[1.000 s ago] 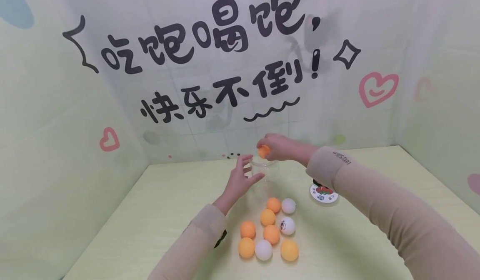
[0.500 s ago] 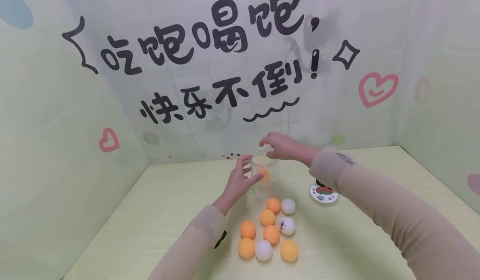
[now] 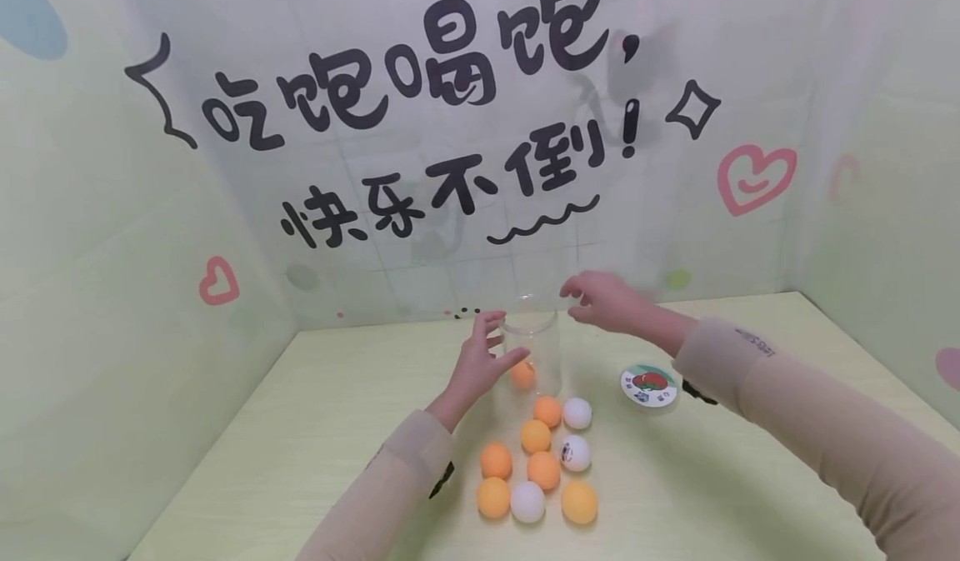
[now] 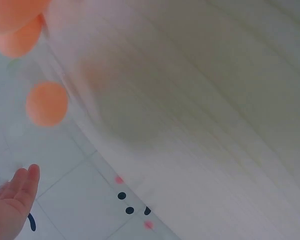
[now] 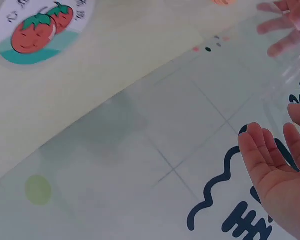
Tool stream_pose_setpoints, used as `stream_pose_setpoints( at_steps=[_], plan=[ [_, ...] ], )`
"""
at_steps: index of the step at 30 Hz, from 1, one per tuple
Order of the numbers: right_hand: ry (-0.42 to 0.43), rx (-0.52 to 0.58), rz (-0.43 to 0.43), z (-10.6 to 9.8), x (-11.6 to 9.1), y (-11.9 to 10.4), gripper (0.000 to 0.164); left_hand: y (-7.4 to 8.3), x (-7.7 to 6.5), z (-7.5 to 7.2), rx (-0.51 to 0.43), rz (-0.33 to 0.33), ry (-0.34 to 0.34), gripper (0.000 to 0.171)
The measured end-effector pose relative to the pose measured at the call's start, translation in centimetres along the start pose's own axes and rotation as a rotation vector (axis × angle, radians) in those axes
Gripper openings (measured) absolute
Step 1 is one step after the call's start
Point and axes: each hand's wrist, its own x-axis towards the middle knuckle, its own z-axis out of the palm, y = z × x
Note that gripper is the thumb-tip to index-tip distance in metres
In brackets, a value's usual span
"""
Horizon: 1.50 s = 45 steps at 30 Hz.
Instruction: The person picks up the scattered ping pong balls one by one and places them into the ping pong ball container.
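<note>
Head view: the jar (image 3: 547, 357), clear and upright, stands on the table (image 3: 330, 411) slightly below and right of the frame's centre; an orange ball (image 3: 522, 374) lies low inside it. The left hand (image 3: 480, 359) grips the jar from its left side, thumb across the front wall, fingers spread near the rim. The right hand (image 3: 611, 301), released and empty, lies just right of the rim and apart from it, its fingers loosely bent and pointing left. Below the jar, at the lower centre, six orange balls (image 3: 536, 436) and three white balls (image 3: 575, 453) form a loose cluster, some touching. A disc (image 3: 648, 384) printed with tomatoes lies right of centre, near the right sleeve (image 3: 720, 361). Black lettering (image 3: 467, 194) and pink hearts (image 3: 757, 179) mark the pale wall (image 3: 375, 11) across the upper frame. Right wrist view: the right hand's palm shows at lower right, the left hand's fingers at upper right, the disc at upper left.
</note>
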Motion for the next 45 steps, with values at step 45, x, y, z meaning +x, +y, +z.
stream_pose_setpoints(
  at_steps=[45],
  plan=[
    [-0.288,0.103,0.031,7.8,-5.6,0.4,0.030,0.2,-0.2,0.0,0.048,0.006,0.007,0.063]
  ],
)
